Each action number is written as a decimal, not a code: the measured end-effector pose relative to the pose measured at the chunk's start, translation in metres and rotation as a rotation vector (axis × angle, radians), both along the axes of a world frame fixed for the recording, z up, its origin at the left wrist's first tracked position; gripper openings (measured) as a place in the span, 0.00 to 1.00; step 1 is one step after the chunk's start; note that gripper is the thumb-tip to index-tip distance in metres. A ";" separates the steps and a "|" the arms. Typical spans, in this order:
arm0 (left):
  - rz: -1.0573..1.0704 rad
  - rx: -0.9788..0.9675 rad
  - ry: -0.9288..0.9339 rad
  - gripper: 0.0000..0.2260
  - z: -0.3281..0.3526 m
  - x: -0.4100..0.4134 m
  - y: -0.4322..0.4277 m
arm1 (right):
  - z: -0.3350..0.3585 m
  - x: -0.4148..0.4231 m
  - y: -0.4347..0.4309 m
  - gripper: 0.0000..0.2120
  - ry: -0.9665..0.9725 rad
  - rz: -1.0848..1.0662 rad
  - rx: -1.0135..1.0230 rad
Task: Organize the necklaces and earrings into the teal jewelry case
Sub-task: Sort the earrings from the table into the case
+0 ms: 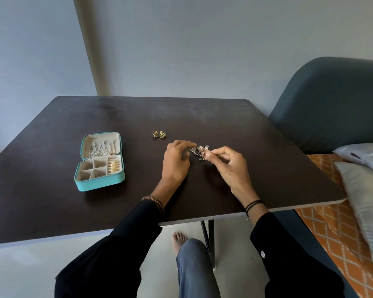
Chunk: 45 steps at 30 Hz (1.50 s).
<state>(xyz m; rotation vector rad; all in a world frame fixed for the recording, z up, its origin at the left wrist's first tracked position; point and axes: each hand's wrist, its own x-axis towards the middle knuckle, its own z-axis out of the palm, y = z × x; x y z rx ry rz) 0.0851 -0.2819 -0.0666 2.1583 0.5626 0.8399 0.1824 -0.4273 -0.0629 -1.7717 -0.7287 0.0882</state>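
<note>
At the middle of the dark table [224, 117], the right hand [228, 166] pinches a pinkish filigree earring [203, 149] above a small heap of dark-beaded earrings [199, 156]; the left hand [176, 163] hangs loose, holding nothing, its forefinger beside the heap. To their left the teal case [99, 184] lies open, with silver necklaces [97, 150] in its cream lid and gold earrings [114, 166] in one right-hand slot. Farther back sits a gold-green pair [159, 134].

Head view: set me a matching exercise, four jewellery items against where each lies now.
1. silver chain necklaces
2. gold filigree earrings
3. pair of green-and-gold stud earrings
4. tangled pile of beaded metal earrings

a. dark table, beyond the pile
b. between left hand and right hand
c. lid of open teal jewelry case
d. case's right-hand tray compartment

Pairs: 1-c, 2-d, 3-a, 4-b
</note>
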 end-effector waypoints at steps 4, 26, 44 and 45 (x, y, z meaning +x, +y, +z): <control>-0.068 0.107 0.109 0.17 0.001 0.008 0.003 | 0.002 -0.001 -0.001 0.05 -0.007 -0.008 0.003; 0.007 -0.173 -0.045 0.06 0.001 -0.017 -0.005 | 0.008 -0.010 -0.008 0.06 -0.025 0.056 0.003; -0.190 -0.308 -0.125 0.06 0.008 -0.065 -0.024 | 0.012 -0.042 -0.019 0.09 0.090 0.175 0.071; -0.192 -0.304 -0.129 0.07 0.008 -0.068 -0.024 | 0.012 -0.045 -0.019 0.09 0.099 0.177 0.068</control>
